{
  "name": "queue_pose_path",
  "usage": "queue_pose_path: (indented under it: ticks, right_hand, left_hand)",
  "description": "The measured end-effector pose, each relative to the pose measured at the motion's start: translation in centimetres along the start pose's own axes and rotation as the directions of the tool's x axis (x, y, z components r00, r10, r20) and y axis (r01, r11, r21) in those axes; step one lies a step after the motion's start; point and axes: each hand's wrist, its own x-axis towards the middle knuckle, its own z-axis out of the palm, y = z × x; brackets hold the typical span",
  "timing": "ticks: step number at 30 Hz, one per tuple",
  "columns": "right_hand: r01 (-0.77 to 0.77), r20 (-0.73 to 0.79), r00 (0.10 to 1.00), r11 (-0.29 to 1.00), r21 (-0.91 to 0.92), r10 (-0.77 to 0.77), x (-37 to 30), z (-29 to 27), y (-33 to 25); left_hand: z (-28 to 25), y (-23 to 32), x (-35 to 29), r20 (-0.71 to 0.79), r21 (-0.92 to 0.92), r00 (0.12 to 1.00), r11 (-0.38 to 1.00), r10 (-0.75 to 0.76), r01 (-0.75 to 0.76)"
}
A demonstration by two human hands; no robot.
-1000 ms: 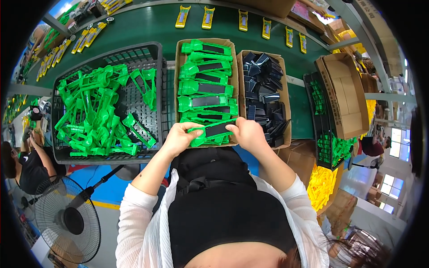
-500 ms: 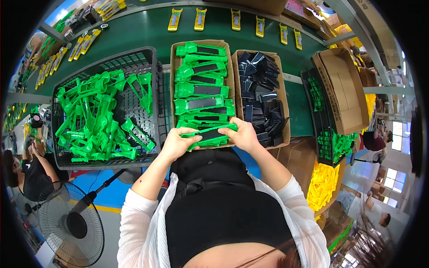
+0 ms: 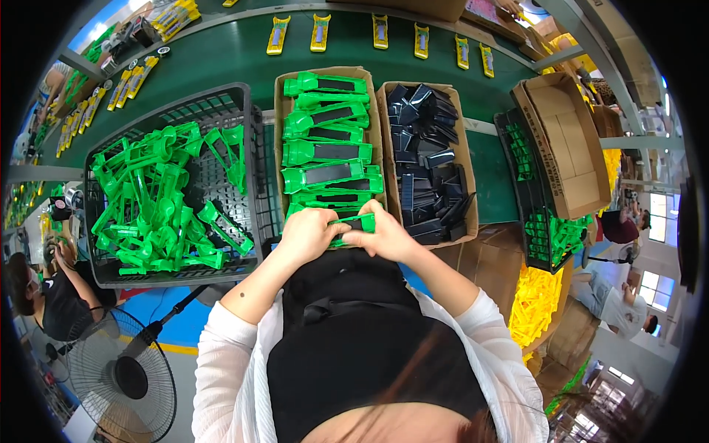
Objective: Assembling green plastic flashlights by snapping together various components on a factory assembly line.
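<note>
Between my two hands, at the near end of the middle cardboard box, is a green plastic housing. My left hand is closed round its left part and hides most of it. From the right, my right hand grips the other end, its thumb pointing toward the left fingers. Just beyond my hands, several green housings with black panels lie stacked crosswise in the box. To the right stands another cardboard box full of glossy black flat pieces.
A black plastic crate of loose green housings stands on the left. Yellow units lie spaced along the green conveyor at the far side. Another crate and a tilted carton are at right. A fan stands lower left.
My hands have drawn closer together on the green housing, and my left hand now covers much more of it. The whole view has shifted slightly.
</note>
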Motion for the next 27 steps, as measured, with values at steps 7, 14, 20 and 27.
queue_pose_path:
  ticks: [7,14,20,27]
  right_hand:
    - [0.055,0.128,0.990,0.997,0.047,-0.060,-0.1,-0.3,1.1]
    - [0.297,0.117,0.955,0.906,-0.300,-0.274,1.5,0.9,5.6]
    - [0.255,0.118,0.964,0.717,-0.648,-0.237,1.3,0.8,4.0]
    - [0.312,0.058,0.925,0.662,-0.682,-0.376,0.5,1.6,5.2]
  left_hand:
    - [2.0,-1.7,1.0,-0.140,0.209,0.956,0.951,0.259,-0.227]
    - [5.4,-4.8,0.6,-0.078,0.612,0.826,0.680,0.559,-0.403]
    - [7.5,-5.4,1.5,-0.214,0.517,0.733,0.712,0.645,-0.475]
    - [8.7,-4.4,1.3,-0.279,0.592,0.727,0.708,0.628,-0.384]
